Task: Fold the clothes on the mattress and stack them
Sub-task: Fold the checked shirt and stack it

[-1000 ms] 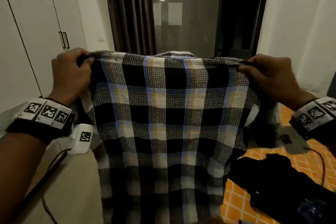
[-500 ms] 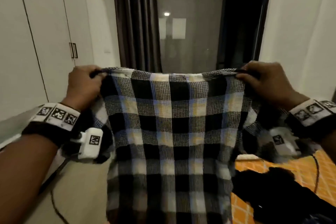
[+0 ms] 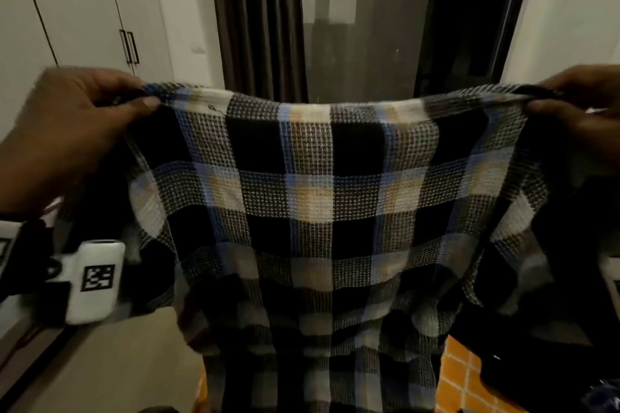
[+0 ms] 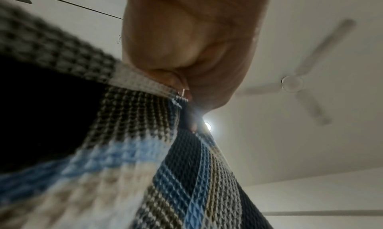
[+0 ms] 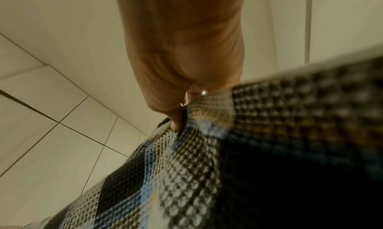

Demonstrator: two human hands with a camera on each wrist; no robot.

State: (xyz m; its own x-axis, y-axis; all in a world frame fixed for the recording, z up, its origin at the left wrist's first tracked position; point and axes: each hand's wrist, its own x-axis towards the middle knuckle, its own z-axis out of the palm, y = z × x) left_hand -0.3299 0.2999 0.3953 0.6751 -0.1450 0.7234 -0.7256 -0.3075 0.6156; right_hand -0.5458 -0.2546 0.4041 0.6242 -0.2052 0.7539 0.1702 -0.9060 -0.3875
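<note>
A checked shirt (image 3: pixel 322 198) in black, white, blue and yellow hangs spread out in the air in front of me. My left hand (image 3: pixel 77 131) pinches its top left edge and my right hand (image 3: pixel 583 114) pinches its top right edge. The cloth sags a little between them. In the left wrist view my left hand (image 4: pixel 186 55) grips the checked shirt (image 4: pixel 128 150) from above. Seen from the right wrist, my right hand (image 5: pixel 184 65) has its fingers curled into the checked shirt (image 5: pixel 228 158). A dark garment (image 3: pixel 543 365) lies on the orange patterned mattress (image 3: pixel 459 379) at lower right.
White wardrobe doors (image 3: pixel 84 7) stand at the left. Behind the shirt are a dark curtain (image 3: pixel 258 20) and a glass door (image 3: pixel 362 27). A pale floor (image 3: pixel 110 369) shows at lower left. A ceiling fan (image 4: pixel 294 83) hangs overhead.
Both hands have pulled wider apart, and the shirt looms larger and closer in the head view. The top edge now sags between the hands. The grips are unchanged.
</note>
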